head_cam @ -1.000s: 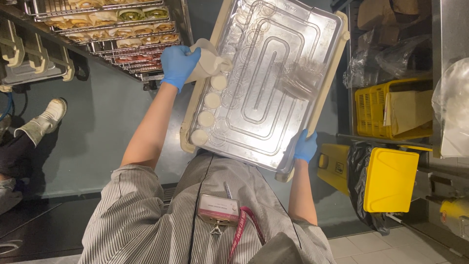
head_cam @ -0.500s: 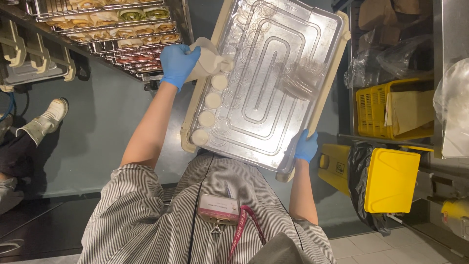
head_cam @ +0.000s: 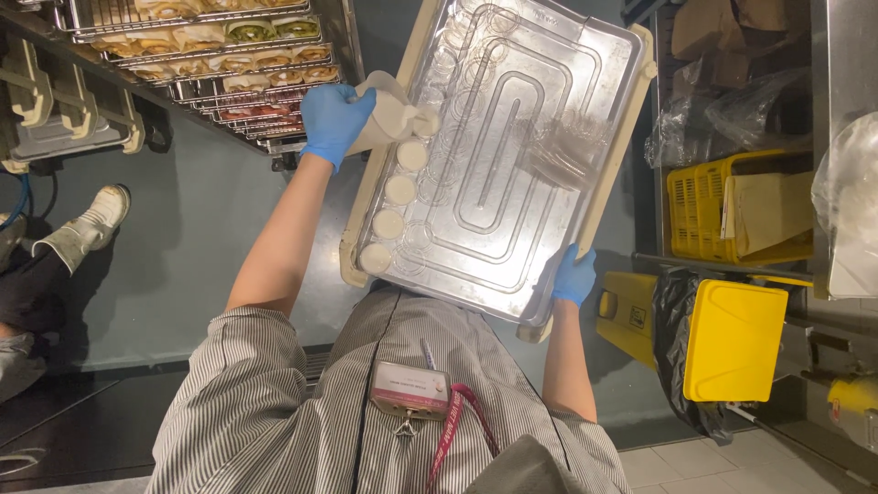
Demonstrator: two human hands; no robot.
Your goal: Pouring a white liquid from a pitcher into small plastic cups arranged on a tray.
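your left hand (head_cam: pixel 335 117), in a blue glove, has its fingers curled tight around a cream piping bag (head_cam: pixel 389 114), its tip resting at the upper end of a row of small clear cups (head_cam: pixel 400 189) along the left edge of a metal tray (head_cam: pixel 512 155). your right hand (head_cam: pixel 573 277), also gloved, has its fingers closed over the tray's near right rim, holding it steady. four cups nearest you look filled with cream, while the many others across the tray still look empty, so the filling seems only just begun; a wire rack of wraps (head_cam: pixel 219 55) stands at left.
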